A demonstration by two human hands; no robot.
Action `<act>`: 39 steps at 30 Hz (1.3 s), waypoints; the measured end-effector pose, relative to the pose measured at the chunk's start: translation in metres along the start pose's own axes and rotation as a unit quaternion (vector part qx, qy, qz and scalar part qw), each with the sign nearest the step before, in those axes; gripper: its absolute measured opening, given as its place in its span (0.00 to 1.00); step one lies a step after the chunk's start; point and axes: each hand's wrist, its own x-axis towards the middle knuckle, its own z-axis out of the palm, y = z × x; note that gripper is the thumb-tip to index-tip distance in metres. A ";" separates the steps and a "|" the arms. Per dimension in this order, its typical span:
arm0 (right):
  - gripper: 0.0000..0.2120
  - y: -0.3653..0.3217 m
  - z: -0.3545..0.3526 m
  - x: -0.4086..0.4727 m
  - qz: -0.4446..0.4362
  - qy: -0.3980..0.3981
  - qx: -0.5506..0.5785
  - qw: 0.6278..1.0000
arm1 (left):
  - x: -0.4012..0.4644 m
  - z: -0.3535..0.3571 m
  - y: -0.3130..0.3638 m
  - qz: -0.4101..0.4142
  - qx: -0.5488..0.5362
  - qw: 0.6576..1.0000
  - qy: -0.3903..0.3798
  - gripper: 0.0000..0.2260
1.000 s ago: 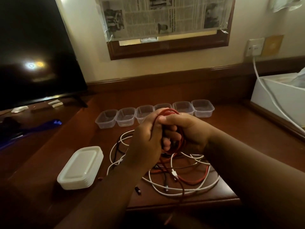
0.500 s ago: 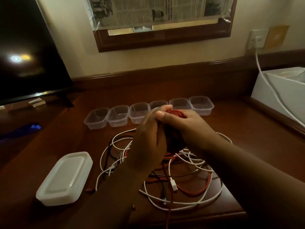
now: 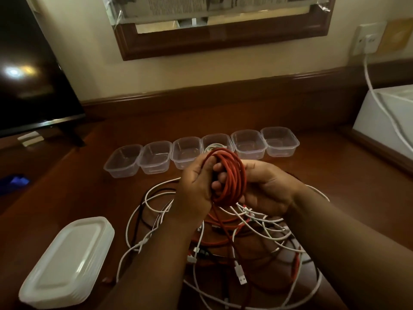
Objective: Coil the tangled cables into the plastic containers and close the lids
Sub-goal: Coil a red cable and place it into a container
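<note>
The wooden worktop (image 3: pixel 312 166) carries a stack of white lids (image 3: pixel 67 262) at the near left and a tangle of white, red and black cables (image 3: pixel 257 238) under the arms. Six clear containers (image 3: pixel 156 156) stand in a row behind; the fourth from the left holds a white coil. Above the tangle, the left hand (image 3: pixel 196 189) and right hand (image 3: pixel 268 189) both curl around a red cable coil (image 3: pixel 232 177), which sits between them, one strand trailing down into the tangle.
</note>
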 end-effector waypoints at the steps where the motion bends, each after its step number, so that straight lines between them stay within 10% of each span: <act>1: 0.14 0.000 -0.004 0.003 0.002 0.017 -0.025 1.000 | 0.002 -0.001 -0.004 -0.005 -0.003 1.000 0.004 0.12; 13: 0.08 0.017 -0.033 0.027 -0.068 0.080 -0.272 0.957 | 0.019 -0.015 -0.039 -0.034 0.017 0.999 -0.001 0.13; 19: 0.11 0.020 -0.047 0.025 -0.112 0.154 -0.508 0.840 | 0.018 -0.013 -0.048 -0.014 0.074 0.997 -0.019 0.10; 24: 0.19 0.015 -0.044 0.012 -0.026 0.108 -0.224 0.968 | 0.013 -0.016 -0.045 0.060 0.199 0.978 -0.006 0.11; 30: 0.17 0.028 -0.018 0.012 -0.015 0.183 -0.384 0.905 | 0.006 -0.017 -0.049 0.134 0.313 0.940 -0.010 0.16; 34: 0.14 0.034 -0.008 0.016 -0.037 0.159 -0.078 0.984 | 0.004 -0.012 -0.045 0.100 0.234 0.967 0.022 0.12; 39: 0.20 0.048 -0.013 0.023 -0.100 0.208 0.015 0.973 | 0.005 0.000 -0.048 0.027 0.205 0.977 0.057 0.11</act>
